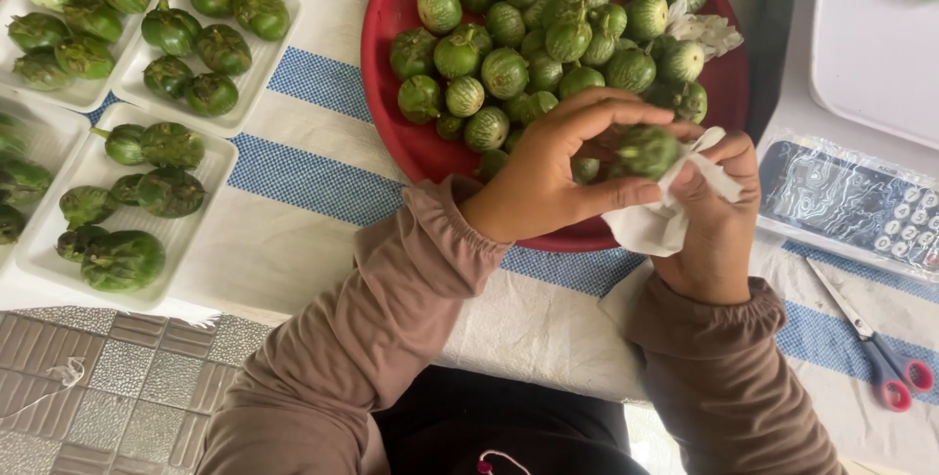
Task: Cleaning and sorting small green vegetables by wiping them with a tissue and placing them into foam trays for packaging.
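My left hand (548,177) pinches a small round green eggplant (646,150) between thumb and fingers, just above the near rim of a big red tray (383,40). My right hand (719,221) holds a crumpled white cloth (657,226) pressed against the eggplant's right side. The tray carries a heap of several small green striped eggplants (533,40). Both arms wear brown sleeves.
White foam trays (201,240) with several darker green eggplants lie at the left on a white cloth with blue stripes. A plastic-wrapped scale keypad (851,201) and a white platform (871,35) stand at right. Red-handled scissors (875,343) lie near the right edge. Tiled floor shows bottom left.
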